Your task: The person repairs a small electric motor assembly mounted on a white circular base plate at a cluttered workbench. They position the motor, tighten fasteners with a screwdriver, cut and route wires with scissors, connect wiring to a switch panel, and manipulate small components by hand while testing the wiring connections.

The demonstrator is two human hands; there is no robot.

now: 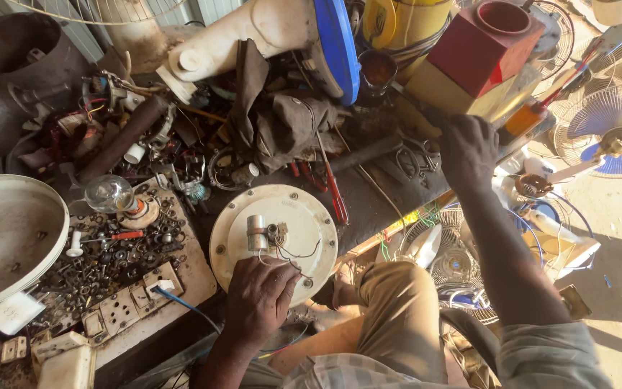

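Left hand (259, 297) grip closed on the near rim of the round white plate (304, 216), half off the bench (368, 198) front edge. Right hand (467, 150) grip unclear, reaching among the tools at the bench's right end. Risks: plate tipping, thin wires (298, 253) snagging or tearing off the small capacitor (256, 232).

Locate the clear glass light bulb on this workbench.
In the head view, the clear glass light bulb lies left of centre, between the big white dish and the round cream fan base plate held by the left hand.
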